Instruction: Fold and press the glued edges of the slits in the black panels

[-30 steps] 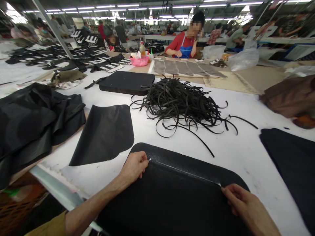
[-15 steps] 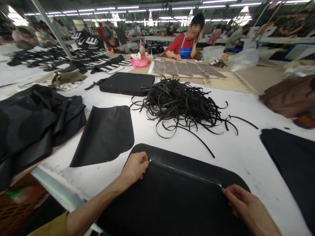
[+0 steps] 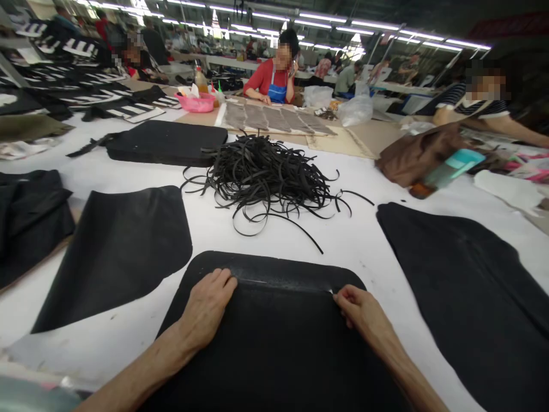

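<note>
A large black sheet panel (image 3: 274, 349) with rounded corners lies in front of me. Across it, near the far edge, runs a thin shiny strip (image 3: 257, 282). My left hand (image 3: 207, 306) rests on the panel at the strip's left end, fingers bent and held together; whatever lies under the fingertips is hidden. At the other end, thumb and index finger of my right hand (image 3: 360, 309) pinch a small white tip of the strip. Beyond the panel sits a tangled heap of narrow black strips (image 3: 270, 174).
Black sheets lie left (image 3: 124, 240) and right (image 3: 463, 280) of the panel. Farther back are a stack of black panels (image 3: 167, 143), a pink basket (image 3: 196, 103), a brown cloth (image 3: 420, 154) and a teal-lidded bottle (image 3: 450, 171). Across the table a person in red (image 3: 270, 77) sits working.
The view has swung right, bringing the bottle and another person into sight. My left fingers now cover the strip's left end, where a white tip showed before. My right hand keeps its pinch.
</note>
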### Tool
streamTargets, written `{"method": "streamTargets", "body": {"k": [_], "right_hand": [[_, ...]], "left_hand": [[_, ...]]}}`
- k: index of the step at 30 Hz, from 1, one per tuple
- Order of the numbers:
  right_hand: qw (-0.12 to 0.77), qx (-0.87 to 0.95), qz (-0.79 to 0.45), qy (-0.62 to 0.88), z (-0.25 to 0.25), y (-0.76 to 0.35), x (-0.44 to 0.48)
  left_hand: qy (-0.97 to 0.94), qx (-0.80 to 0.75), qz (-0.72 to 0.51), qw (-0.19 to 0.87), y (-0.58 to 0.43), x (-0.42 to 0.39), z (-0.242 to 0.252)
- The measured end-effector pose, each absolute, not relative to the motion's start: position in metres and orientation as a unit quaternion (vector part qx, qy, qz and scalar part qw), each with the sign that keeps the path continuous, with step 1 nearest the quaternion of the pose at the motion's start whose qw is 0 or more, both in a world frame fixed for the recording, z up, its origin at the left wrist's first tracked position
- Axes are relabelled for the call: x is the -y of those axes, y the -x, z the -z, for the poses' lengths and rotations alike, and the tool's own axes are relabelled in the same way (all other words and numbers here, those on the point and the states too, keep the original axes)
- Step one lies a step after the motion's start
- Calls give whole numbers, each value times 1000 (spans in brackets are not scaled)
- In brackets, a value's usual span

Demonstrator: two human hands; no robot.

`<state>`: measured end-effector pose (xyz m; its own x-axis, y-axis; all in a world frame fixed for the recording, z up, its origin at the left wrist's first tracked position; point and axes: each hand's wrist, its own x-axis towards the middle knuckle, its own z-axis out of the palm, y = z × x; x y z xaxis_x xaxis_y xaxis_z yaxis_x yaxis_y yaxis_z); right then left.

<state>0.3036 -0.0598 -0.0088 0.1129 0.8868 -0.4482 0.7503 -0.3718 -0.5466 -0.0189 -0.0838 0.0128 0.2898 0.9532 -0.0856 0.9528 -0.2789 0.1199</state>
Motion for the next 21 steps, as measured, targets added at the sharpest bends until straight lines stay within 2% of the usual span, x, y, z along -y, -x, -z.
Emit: {"method": "streamTargets", "body": {"k": [3,9,15,21], "right_hand": [[100,553,-369,740,8,-303,60],[118,547,-364,745,7,-302,61],[125,531,-365,754,3,-300,61],[134,526,-373,753,3,-300,61]], "left_hand": [[-828,-554,53,68,17,87,-11],[-845,-519,125,-34,7,101,-10],[-842,-503,138,-135,1,108,-5],[-843,-497,127,-165,1,109,-1]]}}
